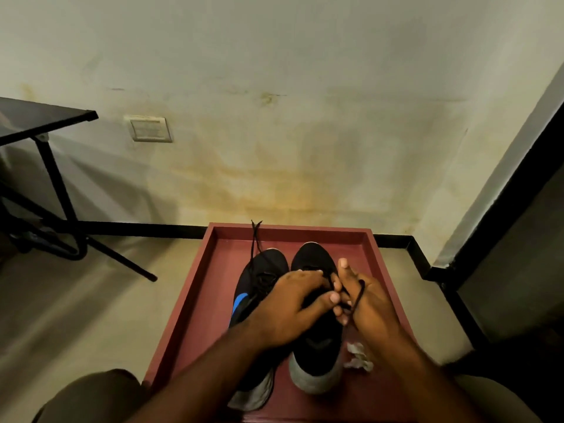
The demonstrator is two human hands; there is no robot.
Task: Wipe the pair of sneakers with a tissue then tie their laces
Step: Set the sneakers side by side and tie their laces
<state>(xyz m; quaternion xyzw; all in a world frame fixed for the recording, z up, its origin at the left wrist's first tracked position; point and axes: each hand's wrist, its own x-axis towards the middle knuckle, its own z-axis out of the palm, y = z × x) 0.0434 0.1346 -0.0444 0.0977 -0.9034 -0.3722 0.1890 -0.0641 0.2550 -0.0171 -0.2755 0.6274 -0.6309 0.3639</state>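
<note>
Two black sneakers with grey heels stand side by side, toes away from me, in a dark red tray point(201, 288). The left sneaker point(259, 270) has a blue mark on its side, and its loose lace point(254, 239) trails over the tray's far rim. Over the right sneaker point(314, 257) my left hand point(287, 306) pinches that shoe's black lace. My right hand point(363, 297) holds the same lace, a loop point(359, 296) of it running across the fingers. A crumpled white tissue point(358, 358) lies in the tray beside the right sneaker's heel.
The tray stands against a stained wall. A black folding table point(45, 117) with slanted legs is at the left. A dark door frame point(500, 209) and step run along the right. My knees show at the bottom corners.
</note>
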